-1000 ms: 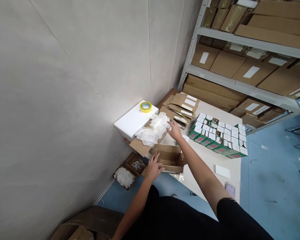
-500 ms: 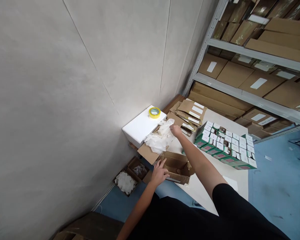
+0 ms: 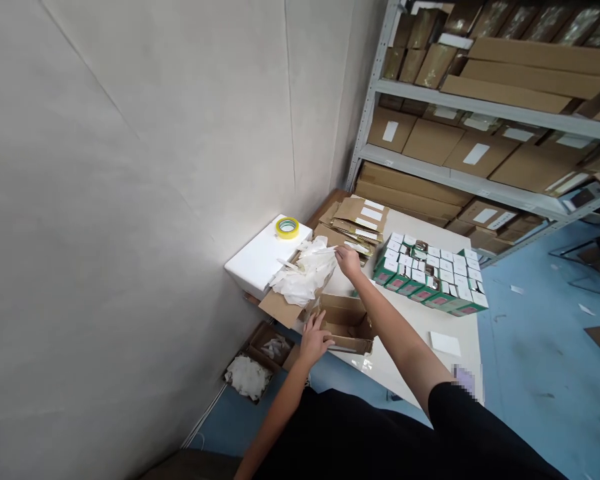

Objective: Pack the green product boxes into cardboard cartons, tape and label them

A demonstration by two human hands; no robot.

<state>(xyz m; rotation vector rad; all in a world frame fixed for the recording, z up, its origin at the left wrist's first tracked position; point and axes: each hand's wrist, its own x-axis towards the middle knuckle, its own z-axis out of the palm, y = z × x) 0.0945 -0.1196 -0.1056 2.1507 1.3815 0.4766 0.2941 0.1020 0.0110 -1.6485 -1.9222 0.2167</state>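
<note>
On the near left corner of an open cardboard box (image 3: 347, 312), my left hand (image 3: 315, 340) rests with its fingers apart. The box's inside shows brown cardboard. Farther forward, my right hand (image 3: 349, 260) is closed in a pinch at the edge of crumpled white tissue paper (image 3: 300, 277). The paper is heaped in another carton, whose brown flap (image 3: 281, 308) sticks out toward me. Behind the heap, a roll of yellow tape (image 3: 287, 228) lies on a white foam box (image 3: 257, 253).
Green-and-white small boxes (image 3: 430, 273) stand in rows on the white table (image 3: 405, 327), right of my right arm. Flattened cartons (image 3: 360, 217) are stacked at the back. Shelves (image 3: 470, 107) hold cartons beyond. Below left, a floor carton holds white paper (image 3: 249, 378).
The view has turned, so everything sits farther left. My right hand has pulled a strip of the tissue paper slightly out to the right. My left hand stays at the box corner.
</note>
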